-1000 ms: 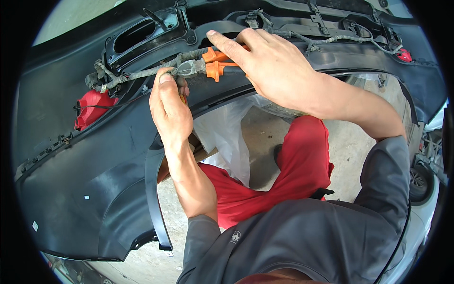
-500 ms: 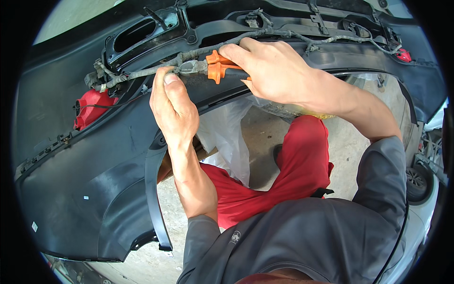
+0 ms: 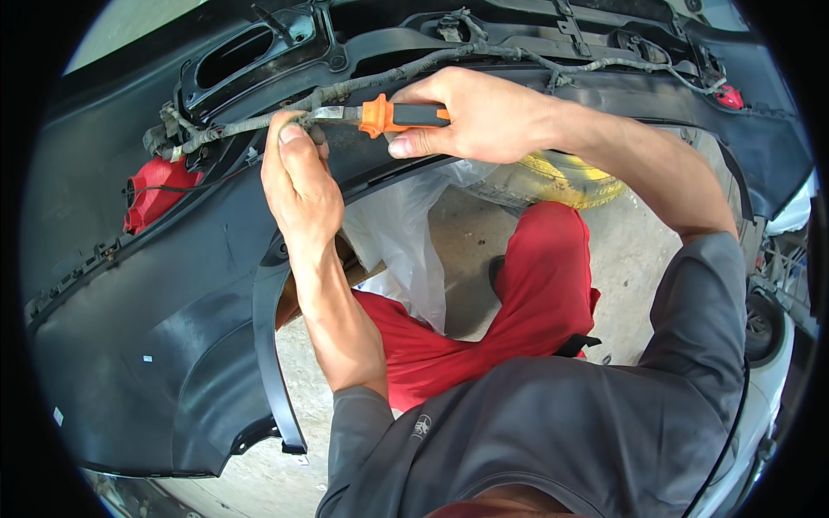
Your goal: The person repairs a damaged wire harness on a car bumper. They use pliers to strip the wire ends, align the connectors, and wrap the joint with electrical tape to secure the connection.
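A pair of pliers [image 3: 410, 115] with orange and black handles lies in the grip of my right hand [image 3: 492, 112]. Its metal jaws point left, up against the fingers of my left hand [image 3: 302, 181]. That left hand is closed, thumb and fingers pinching at the grey, cloth-taped wiring harness [image 3: 371, 84]; the exact spot under the fingertips is hidden. Along the inner side of a large black bumper cover [image 3: 129, 345] runs the harness, from a connector cluster on the left to the far right.
Red plastic parts sit at both ends, a larger red housing [image 3: 160, 192] on the left and a small one [image 3: 730, 97] on the right. Below the bumper are clear plastic sheeting [image 3: 406, 233] and a yellow round object [image 3: 561, 180]. A car wheel [image 3: 762, 326] stands at right.
The pliers have turned, their handles now closer together and level. Both hands have shifted slightly left in the picture, and the view has moved a little too.
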The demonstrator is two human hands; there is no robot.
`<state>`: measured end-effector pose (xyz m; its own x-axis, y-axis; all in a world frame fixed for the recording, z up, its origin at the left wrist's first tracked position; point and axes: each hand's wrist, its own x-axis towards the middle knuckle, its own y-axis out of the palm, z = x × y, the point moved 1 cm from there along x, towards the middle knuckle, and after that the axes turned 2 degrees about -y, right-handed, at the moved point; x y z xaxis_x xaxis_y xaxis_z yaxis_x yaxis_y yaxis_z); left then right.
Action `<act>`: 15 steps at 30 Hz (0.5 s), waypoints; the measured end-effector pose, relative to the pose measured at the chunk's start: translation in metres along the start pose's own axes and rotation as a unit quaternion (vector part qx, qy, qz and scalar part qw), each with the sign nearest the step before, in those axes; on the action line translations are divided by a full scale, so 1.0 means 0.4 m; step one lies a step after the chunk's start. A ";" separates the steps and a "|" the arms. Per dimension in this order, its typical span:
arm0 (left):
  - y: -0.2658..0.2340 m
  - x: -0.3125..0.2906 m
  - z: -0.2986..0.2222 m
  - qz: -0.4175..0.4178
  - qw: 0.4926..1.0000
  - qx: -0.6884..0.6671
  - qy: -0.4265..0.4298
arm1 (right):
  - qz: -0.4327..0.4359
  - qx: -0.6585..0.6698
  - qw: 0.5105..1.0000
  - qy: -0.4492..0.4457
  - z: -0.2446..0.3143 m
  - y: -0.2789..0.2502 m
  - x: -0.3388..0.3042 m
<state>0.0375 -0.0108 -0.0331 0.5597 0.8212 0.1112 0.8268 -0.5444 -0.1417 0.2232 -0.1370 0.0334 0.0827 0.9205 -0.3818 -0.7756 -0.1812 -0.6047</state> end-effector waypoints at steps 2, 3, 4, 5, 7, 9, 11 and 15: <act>-0.002 0.005 0.015 0.015 0.999 -0.016 0.025 | 0.007 0.033 0.999 0.013 0.001 0.003 -0.008; -0.001 0.006 0.018 0.024 0.999 -0.026 0.037 | -0.006 0.036 0.999 0.000 -0.016 0.011 -0.013; 0.001 0.006 0.018 0.023 0.999 -0.016 0.032 | -0.019 0.039 0.999 -0.012 -0.025 0.013 -0.016; 0.002 0.005 0.015 0.023 0.999 -0.004 0.024 | -0.016 0.022 1.000 -0.010 -0.025 0.008 -0.015; 0.003 0.001 0.006 0.025 1.000 -0.001 0.008 | -0.010 -0.014 1.000 -0.006 -0.017 -0.011 -0.016; -0.007 0.005 0.003 0.037 0.999 -0.024 -0.006 | -0.010 -0.020 1.000 0.016 -0.006 -0.011 -0.019; -0.009 0.004 -0.004 0.044 0.997 -0.062 -0.031 | 0.014 0.012 0.999 0.029 0.016 -0.016 -0.029; -0.002 0.007 -0.006 0.054 0.970 -0.209 -0.115 | 0.026 0.082 0.996 0.004 0.020 -0.006 -0.038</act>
<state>0.0387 -0.0084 -0.0302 0.6571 0.7457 -0.1102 0.7409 -0.6119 0.2768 0.2187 -0.1480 0.0462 0.0438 0.9081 -0.4164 -0.8708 -0.1695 -0.4614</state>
